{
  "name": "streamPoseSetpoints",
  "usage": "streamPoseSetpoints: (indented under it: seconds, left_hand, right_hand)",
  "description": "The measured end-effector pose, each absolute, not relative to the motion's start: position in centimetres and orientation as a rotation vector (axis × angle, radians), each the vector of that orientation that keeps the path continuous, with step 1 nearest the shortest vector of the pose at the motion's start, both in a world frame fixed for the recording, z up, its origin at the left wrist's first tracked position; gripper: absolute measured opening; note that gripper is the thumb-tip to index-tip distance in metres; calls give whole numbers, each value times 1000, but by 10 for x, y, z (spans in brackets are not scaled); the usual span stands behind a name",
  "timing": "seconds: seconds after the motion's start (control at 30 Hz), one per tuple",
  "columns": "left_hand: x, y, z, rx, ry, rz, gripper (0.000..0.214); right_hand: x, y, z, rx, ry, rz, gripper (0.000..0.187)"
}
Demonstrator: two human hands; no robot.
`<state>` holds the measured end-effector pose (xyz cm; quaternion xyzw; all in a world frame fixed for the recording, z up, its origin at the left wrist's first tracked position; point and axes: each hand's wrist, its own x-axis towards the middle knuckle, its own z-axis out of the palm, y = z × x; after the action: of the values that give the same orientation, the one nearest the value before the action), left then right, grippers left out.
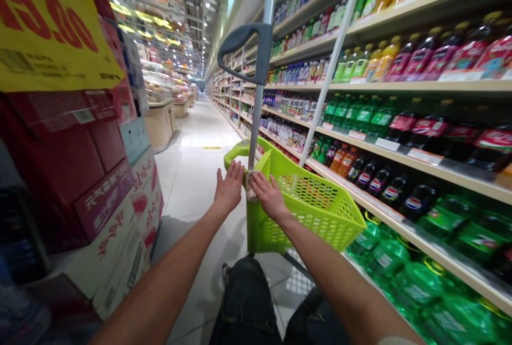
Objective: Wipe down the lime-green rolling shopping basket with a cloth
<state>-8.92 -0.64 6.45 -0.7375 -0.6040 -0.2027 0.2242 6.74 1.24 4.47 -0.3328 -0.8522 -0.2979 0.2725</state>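
Observation:
Directly ahead stands a lime-green plastic shopping basket cart point(308, 211), with perforated sides. A metal pole point(254, 126) rises from its near corner and carries a dark grey loop handle point(262, 54). Under the fingers of my right hand point(269, 194) is a crumpled pale cloth point(251, 187), pressed against the green plastic at the pole's foot. My left hand point(230, 187) is flat with fingers stretched out, beside the same corner. It holds nothing, and I cannot tell whether its fingertips touch the plastic.
Shelves of drink bottles point(420, 126) run along the right, with large green bottles point(400, 270) at floor level. Stacked boxes point(92, 174) under a yellow price sign point(52, 30) flank the left. A tiled aisle point(196, 137) stretches ahead; my knees are below the cart.

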Motion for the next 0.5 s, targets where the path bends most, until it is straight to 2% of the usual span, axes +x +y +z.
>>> streamPoseSetpoints:
  seconds: [0.1,0.3,0.5]
  left_hand:
    - [-89,-7,65,-2040,-1667,-568,64]
    - [-88,-7,63,-2051,-1675,-568,66]
    - [-87,-7,62,-2051,-1648,-612,61]
  right_hand:
    - [66,5,28,-907,-2262,-759,34]
    - [63,-33,-40,-1005,-2468,-570,28]
    - [56,-24,8,-1091,-2211,-579,36]
